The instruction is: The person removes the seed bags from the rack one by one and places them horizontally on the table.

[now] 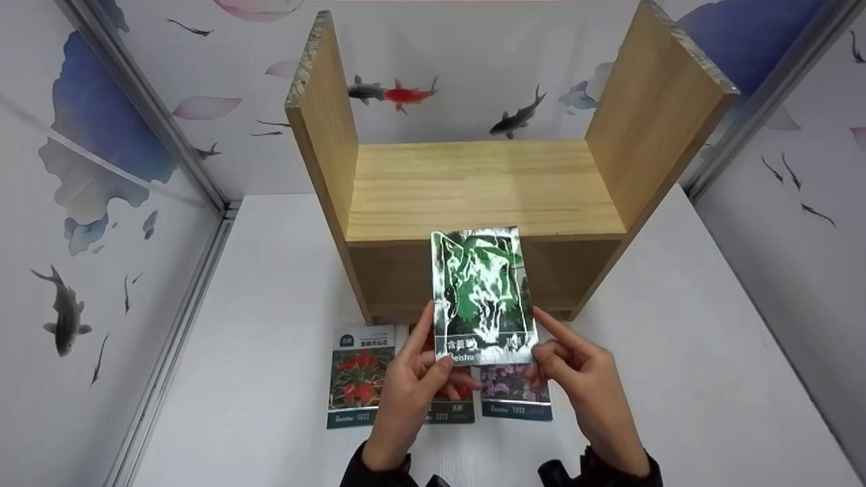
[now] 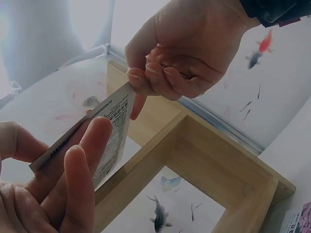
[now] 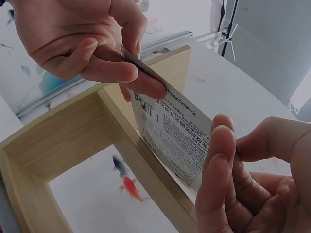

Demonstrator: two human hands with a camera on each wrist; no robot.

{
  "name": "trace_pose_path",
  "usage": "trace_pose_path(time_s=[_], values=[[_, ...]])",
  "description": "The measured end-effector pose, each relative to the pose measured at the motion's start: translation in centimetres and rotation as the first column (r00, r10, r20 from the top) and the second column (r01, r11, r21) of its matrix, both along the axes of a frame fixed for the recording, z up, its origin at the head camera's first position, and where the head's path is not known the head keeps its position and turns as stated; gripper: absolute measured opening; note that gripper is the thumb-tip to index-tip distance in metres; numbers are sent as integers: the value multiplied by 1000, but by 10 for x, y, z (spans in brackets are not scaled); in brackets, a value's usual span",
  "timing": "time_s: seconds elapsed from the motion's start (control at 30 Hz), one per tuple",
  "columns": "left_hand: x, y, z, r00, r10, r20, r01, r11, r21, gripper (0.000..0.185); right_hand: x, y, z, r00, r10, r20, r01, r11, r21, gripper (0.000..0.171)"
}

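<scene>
Both hands hold a glossy green seed packet (image 1: pixel 482 291) up in front of the wooden shelf, its shiny front facing the head camera. My left hand (image 1: pixel 409 389) grips the lower left corner, thumb on the front and fingers behind. At the lower right corner, my right hand (image 1: pixel 583 372) pinches the edge between thumb and fingers. Printed text and a barcode cover the packet's back (image 3: pixel 170 131) in the right wrist view. Below lie a packet with red flowers (image 1: pixel 358 379), another red one (image 1: pixel 450 412) partly hidden by the left hand, and one with purple flowers (image 1: pixel 517 392).
The wooden shelf unit (image 1: pixel 480 182) stands on the white table (image 1: pixel 270 284) just beyond the hands, with two tall side boards and a middle board. White panels (image 1: pixel 460 40) printed with fish and petals enclose the table at the back and both sides.
</scene>
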State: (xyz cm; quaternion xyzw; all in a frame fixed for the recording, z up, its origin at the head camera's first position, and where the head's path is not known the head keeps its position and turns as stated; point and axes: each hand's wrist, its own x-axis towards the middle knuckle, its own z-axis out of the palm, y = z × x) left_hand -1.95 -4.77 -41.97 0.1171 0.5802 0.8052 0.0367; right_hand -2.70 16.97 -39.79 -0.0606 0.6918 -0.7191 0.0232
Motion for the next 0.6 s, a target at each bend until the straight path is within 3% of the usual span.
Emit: trace_pose_path(time_s=[0.27,0.47,0.6], values=[[6,5,-4,1000,-12,-4,12,999,-39,64,9,6,-5,998,-45,33,44,999,24,43],[10,10,-11,997,-12,81,18,997,-80,66,13,9,-9,994,-61,96,54,996,66,43],[13,15,-10,987,-13,161,30,994,-107,67,15,11,-18,987,-98,129,83,989,121,40]])
